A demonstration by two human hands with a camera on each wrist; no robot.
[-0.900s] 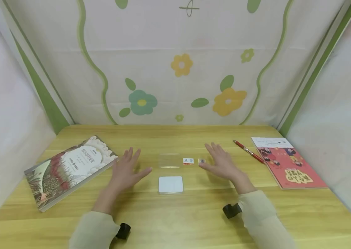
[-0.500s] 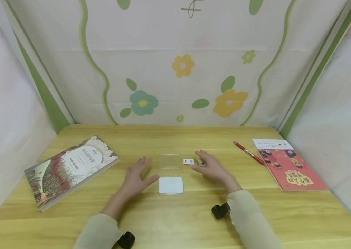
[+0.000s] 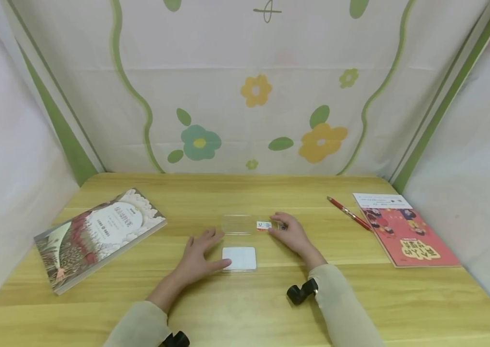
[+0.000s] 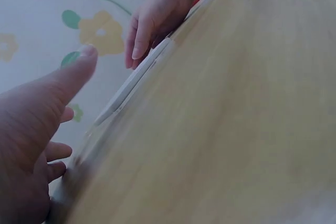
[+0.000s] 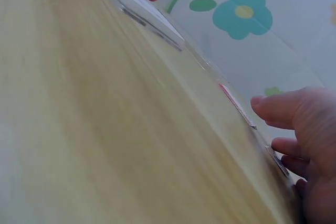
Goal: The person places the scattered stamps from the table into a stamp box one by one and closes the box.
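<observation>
A flat clear case with a white top (image 3: 241, 258) lies mid-table, and behind it is a clear plastic piece (image 3: 237, 225). My left hand (image 3: 201, 259) is beside both, fingers spread. Its thumb overlaps the case's left edge in the head view; in the left wrist view the thumb is raised, so contact is unclear. To the right lie a small white card with a red edge (image 3: 264, 225) and a small dark-framed square (image 3: 282, 226). Over the square and by the card's right end hovers my right hand (image 3: 293, 237), fingers loosely bent, holding nothing. It partly hides the square.
A thick illustrated book (image 3: 102, 236) lies at the left. At the right are a red pen (image 3: 349, 213) and a red booklet (image 3: 405, 231). A flower-patterned cloth (image 3: 227, 96) rises behind the wooden table (image 3: 245, 308).
Both hands have moved inward and lower. The left hand has come right to the white-topped case; the right hand has come left over the small square and card. The objects have stayed put.
</observation>
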